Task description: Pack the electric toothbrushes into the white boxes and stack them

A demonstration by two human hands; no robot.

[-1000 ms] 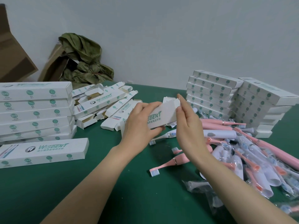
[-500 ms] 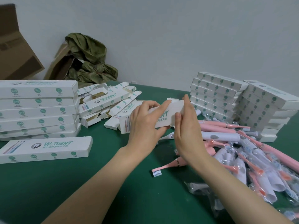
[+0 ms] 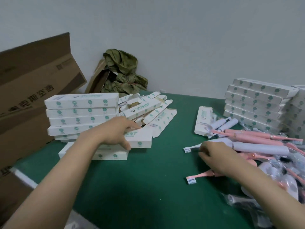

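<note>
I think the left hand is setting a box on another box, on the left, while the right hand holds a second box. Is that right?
Not quite. In the head view the right hand holds no box: its fingers curl at a white toothbrush in the pile on the right. The left hand does set a box on a lower box, on the left.

Just right of the tall stack of white boxes (image 3: 82, 113), an open box (image 3: 142, 108) in the loose pile reads "WISDENT" in green beside a dark round logo. In front of the stack, a closed box (image 3: 140, 138) shows only "ENT" in green, the left hand (image 3: 115, 131) covering the rest. Left of the stack, a brown carton (image 3: 33, 90) bears large dark Chinese characters, "克斯空调". The small print under the green dots on the boxes is too fine to read.
</note>
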